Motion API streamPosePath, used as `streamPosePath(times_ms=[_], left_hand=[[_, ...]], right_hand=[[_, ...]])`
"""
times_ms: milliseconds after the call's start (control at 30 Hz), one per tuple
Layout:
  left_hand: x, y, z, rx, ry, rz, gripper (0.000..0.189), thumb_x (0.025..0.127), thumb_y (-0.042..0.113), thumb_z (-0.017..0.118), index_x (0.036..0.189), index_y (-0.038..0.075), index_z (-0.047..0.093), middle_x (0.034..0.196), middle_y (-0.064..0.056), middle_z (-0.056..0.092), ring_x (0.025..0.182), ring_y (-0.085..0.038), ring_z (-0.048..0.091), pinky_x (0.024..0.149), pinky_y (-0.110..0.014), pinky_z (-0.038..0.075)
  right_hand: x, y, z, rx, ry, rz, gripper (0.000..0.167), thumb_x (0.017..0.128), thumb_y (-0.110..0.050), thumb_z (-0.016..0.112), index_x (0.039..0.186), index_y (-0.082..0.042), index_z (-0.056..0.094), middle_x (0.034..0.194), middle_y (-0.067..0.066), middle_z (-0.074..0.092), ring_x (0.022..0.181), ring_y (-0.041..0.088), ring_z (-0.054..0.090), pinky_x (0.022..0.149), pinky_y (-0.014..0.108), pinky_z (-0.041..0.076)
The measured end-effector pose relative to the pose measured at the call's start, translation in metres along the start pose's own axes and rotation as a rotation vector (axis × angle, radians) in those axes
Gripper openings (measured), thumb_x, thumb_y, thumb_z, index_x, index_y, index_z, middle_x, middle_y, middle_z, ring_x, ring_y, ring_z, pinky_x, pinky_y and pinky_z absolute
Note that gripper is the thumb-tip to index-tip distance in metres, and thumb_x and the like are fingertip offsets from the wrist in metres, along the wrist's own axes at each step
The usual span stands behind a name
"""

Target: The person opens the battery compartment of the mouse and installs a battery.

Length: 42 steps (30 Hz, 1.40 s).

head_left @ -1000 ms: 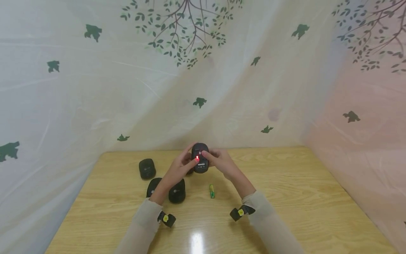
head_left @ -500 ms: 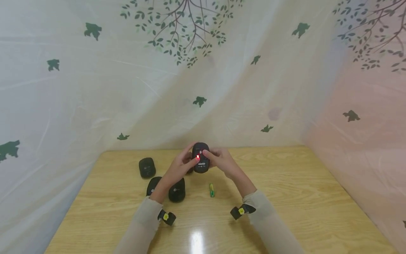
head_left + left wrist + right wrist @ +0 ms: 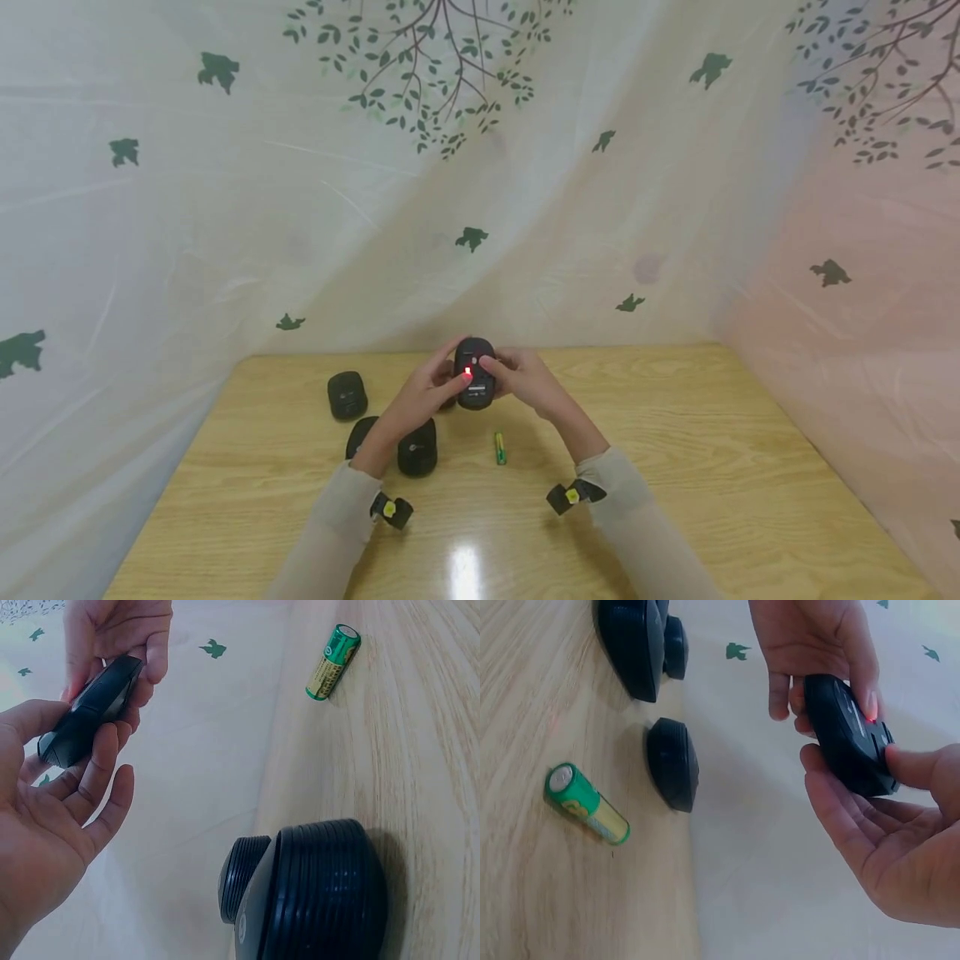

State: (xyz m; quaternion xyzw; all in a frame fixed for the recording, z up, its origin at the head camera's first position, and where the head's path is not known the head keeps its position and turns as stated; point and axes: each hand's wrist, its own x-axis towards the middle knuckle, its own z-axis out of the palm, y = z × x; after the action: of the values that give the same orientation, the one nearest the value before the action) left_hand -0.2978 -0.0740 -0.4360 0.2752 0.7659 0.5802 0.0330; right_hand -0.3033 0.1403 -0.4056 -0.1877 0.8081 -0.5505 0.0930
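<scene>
A black computer mouse (image 3: 480, 392) is held up over the far part of the table, its underside turned to the head camera and a red light glowing there. My left hand (image 3: 422, 398) grips its left side, the thumb lying by the red light. From the other side my right hand (image 3: 531, 385) pinches it, thumb on the underside and fingers behind. In the right wrist view the mouse (image 3: 844, 742) sits between both hands. A green and yellow battery (image 3: 500, 448) lies on the table below the hands, touched by neither.
On the wooden table (image 3: 712, 467), several other black mice rest to the left: one mouse (image 3: 347, 396) stands apart, another mouse (image 3: 417, 450) sits beside the left forearm, and a third mouse (image 3: 362, 435) is partly hidden by it. A patterned curtain (image 3: 375, 250) hangs behind the table.
</scene>
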Motion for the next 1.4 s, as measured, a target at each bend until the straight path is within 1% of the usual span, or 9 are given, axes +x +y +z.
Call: streamPosePath(times_ms=[167, 367, 500, 600, 767, 933, 1167, 1267, 1400], left_hand=[[0.000, 0.000, -0.001, 0.032, -0.017, -0.014, 0.063, 0.104, 0.016, 0.060, 0.161, 0.019, 0.031, 0.108, -0.022, 0.067, 0.086, -0.023, 0.062, 0.072, -0.032, 0.050], [0.000, 0.002, -0.001, 0.040, -0.035, -0.007, 0.064, 0.104, 0.017, 0.060, 0.161, 0.021, 0.031, 0.103, -0.019, 0.067, 0.083, -0.025, 0.061, 0.069, -0.034, 0.050], [0.000, 0.001, -0.002, 0.025, -0.043, 0.002, 0.063, 0.104, 0.016, 0.060, 0.160, 0.021, 0.032, 0.101, -0.019, 0.067, 0.082, -0.029, 0.061, 0.068, -0.038, 0.050], [-0.001, 0.001, -0.001, 0.014, -0.042, 0.003, 0.063, 0.104, 0.015, 0.060, 0.160, 0.021, 0.032, 0.101, -0.019, 0.067, 0.080, -0.027, 0.060, 0.066, -0.035, 0.049], [-0.001, 0.001, 0.000, -0.004, -0.036, -0.007, 0.063, 0.104, 0.015, 0.060, 0.160, 0.019, 0.032, 0.099, -0.018, 0.066, 0.075, -0.025, 0.058, 0.063, -0.032, 0.048], [0.000, 0.002, 0.000, -0.002, -0.039, -0.001, 0.062, 0.104, 0.016, 0.060, 0.159, 0.021, 0.034, 0.098, -0.018, 0.065, 0.078, -0.035, 0.059, 0.064, -0.035, 0.049], [-0.001, 0.002, -0.001, 0.025, -0.050, 0.008, 0.063, 0.103, 0.015, 0.061, 0.160, 0.019, 0.033, 0.102, -0.019, 0.067, 0.082, -0.024, 0.060, 0.067, -0.032, 0.049], [-0.002, 0.001, -0.002, 0.028, -0.052, 0.001, 0.064, 0.104, 0.016, 0.061, 0.160, 0.020, 0.031, 0.105, -0.020, 0.069, 0.085, -0.023, 0.062, 0.070, -0.032, 0.051], [-0.004, 0.001, -0.005, 0.029, -0.037, -0.018, 0.066, 0.104, 0.017, 0.061, 0.161, 0.023, 0.028, 0.109, -0.021, 0.071, 0.088, -0.022, 0.066, 0.077, -0.036, 0.054]], right_hand=[[-0.001, -0.001, -0.001, -0.040, 0.006, -0.017, 0.044, 0.102, -0.028, 0.065, 0.137, -0.002, 0.061, 0.115, 0.020, 0.074, 0.087, 0.020, 0.074, 0.079, 0.041, 0.062], [-0.003, -0.002, -0.003, -0.051, -0.009, -0.048, 0.042, 0.102, -0.020, 0.064, 0.139, -0.001, 0.060, 0.114, 0.021, 0.074, 0.084, 0.018, 0.074, 0.075, 0.038, 0.062], [-0.003, -0.002, -0.003, -0.028, -0.011, -0.032, 0.042, 0.101, -0.018, 0.065, 0.139, -0.002, 0.060, 0.114, 0.022, 0.073, 0.084, 0.018, 0.073, 0.075, 0.037, 0.062], [-0.003, -0.002, -0.003, 0.006, -0.017, -0.004, 0.042, 0.101, -0.019, 0.066, 0.139, -0.002, 0.060, 0.118, 0.023, 0.072, 0.086, 0.019, 0.074, 0.077, 0.041, 0.062], [-0.003, -0.002, -0.004, 0.045, -0.003, 0.043, 0.044, 0.105, -0.028, 0.059, 0.138, 0.001, 0.059, 0.115, 0.024, 0.072, 0.082, 0.019, 0.073, 0.080, 0.045, 0.061], [0.000, -0.002, -0.003, 0.055, 0.016, 0.042, 0.046, 0.109, -0.032, 0.049, 0.133, 0.004, 0.062, 0.109, 0.022, 0.072, 0.078, 0.016, 0.071, 0.078, 0.040, 0.062], [-0.001, 0.001, -0.003, 0.047, 0.025, 0.037, 0.041, 0.107, -0.027, 0.054, 0.131, 0.005, 0.064, 0.109, 0.023, 0.073, 0.076, 0.015, 0.071, 0.076, 0.038, 0.062], [-0.001, 0.001, -0.006, 0.050, -0.004, 0.047, 0.043, 0.107, -0.029, 0.055, 0.134, 0.004, 0.063, 0.109, 0.023, 0.074, 0.080, 0.018, 0.073, 0.076, 0.040, 0.062], [-0.001, 0.000, -0.011, 0.030, -0.088, 0.058, 0.044, 0.106, -0.028, 0.057, 0.137, 0.004, 0.060, 0.114, 0.022, 0.073, 0.090, 0.023, 0.075, 0.081, 0.042, 0.061]])
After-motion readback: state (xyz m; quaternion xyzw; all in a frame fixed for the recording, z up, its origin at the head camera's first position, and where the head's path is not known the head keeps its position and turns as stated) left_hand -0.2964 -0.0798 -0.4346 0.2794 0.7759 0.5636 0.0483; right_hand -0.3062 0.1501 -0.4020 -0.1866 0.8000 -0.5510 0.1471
